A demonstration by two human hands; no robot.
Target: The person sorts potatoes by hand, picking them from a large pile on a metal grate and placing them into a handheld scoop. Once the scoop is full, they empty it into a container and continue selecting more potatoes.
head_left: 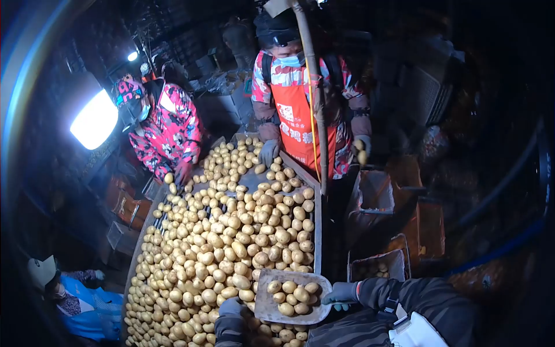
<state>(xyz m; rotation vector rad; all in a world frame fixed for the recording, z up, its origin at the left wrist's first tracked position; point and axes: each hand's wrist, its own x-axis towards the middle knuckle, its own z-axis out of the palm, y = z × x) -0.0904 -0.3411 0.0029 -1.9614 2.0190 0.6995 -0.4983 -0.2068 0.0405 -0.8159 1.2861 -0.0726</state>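
Observation:
My right hand [341, 294], in a grey glove, grips the right end of a broad, shallow scoop [321, 313]. Several potatoes [295, 297] lie in the scoop, which is level with the heap and overlaps its lower right part. My left hand [231, 306], also gloved, is down at the potato heap [208, 254] just left of the scoop. Its fingers are mostly hidden, so I cannot tell whether it holds a potato. The heap spreads over a long sorting table with raised edges [317, 231].
Across the table a person in a red apron [298, 127] holds potatoes in one hand. Another in a pink patterned jacket [167, 127] reaches in from the left; a person in blue [95, 312] is lower left. Crates [376, 191] and a wooden pole [315, 104] stand at right.

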